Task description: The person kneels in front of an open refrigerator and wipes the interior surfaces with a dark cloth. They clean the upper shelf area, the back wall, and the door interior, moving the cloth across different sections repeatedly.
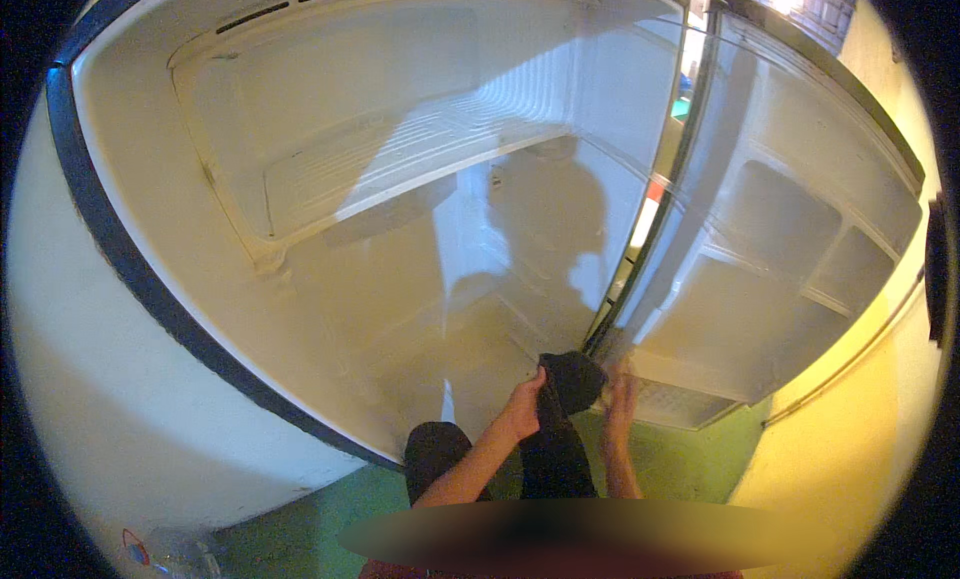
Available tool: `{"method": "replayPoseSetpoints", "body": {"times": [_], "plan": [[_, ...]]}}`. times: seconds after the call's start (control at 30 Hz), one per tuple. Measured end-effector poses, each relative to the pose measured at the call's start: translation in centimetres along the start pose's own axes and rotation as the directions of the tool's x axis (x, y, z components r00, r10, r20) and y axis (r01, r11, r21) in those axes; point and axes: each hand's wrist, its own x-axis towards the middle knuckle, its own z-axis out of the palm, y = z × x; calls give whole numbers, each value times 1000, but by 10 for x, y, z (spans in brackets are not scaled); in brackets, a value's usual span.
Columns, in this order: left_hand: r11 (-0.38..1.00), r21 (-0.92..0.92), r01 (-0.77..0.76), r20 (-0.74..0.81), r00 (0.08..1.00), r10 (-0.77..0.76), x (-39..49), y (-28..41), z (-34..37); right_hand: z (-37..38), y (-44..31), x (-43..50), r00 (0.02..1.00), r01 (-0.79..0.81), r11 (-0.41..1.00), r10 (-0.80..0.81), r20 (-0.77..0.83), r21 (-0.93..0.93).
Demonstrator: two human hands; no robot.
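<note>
My left hand point(527, 408) grips a dark bundle point(576, 382) that looks like cloth, its thumb along the near-left edge. The bundle overlaps my dark-trousered right leg point(559, 459), so where one ends and the other begins is hard to tell. Just right of the bundle, my right hand point(621, 395) is raised and blurred, fingers extended, with nothing visible in it. Before me an open refrigerator point(390, 279) shows its bare pale interior, with a ribbed ledge point(390, 166) across the back. My head and shoulders cast a shadow inside it.
The refrigerator door point(780, 226), with moulded shelves, stands swung out on the right near a yellow wall point(847, 459). My left knee point(439, 451) is close to the dark door-frame edge point(187, 346). A clear plastic container point(180, 553) lies on the green floor point(300, 523).
</note>
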Motion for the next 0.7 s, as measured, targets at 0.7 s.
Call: {"method": "replayPoseSetpoints", "body": {"times": [0.7], "plan": [[804, 516, -296, 28, 944, 329, 14, 23, -4, 17, -13, 3, 851, -448, 723, 525, -3, -526]]}}
